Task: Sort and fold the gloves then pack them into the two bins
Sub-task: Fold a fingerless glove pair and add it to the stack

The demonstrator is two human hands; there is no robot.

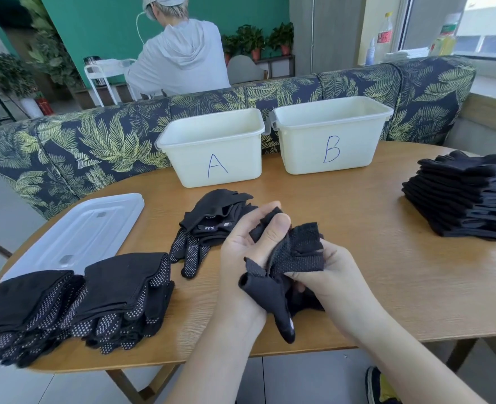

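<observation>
Gripping one crumpled black glove [281, 275] above the bench [372, 266], left hand [249, 243] and right hand [325, 275] curl their fingers round it; its long axis runs near-vertical, fingertip pointing toward the person.

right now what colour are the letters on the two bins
Blue, hand-drawn on the pale cream fronts: A on the left bin and B on the right bin, head view.

Bin A [212, 147] left of bin B [331, 135], behind loose gloves [209, 225].
</observation>
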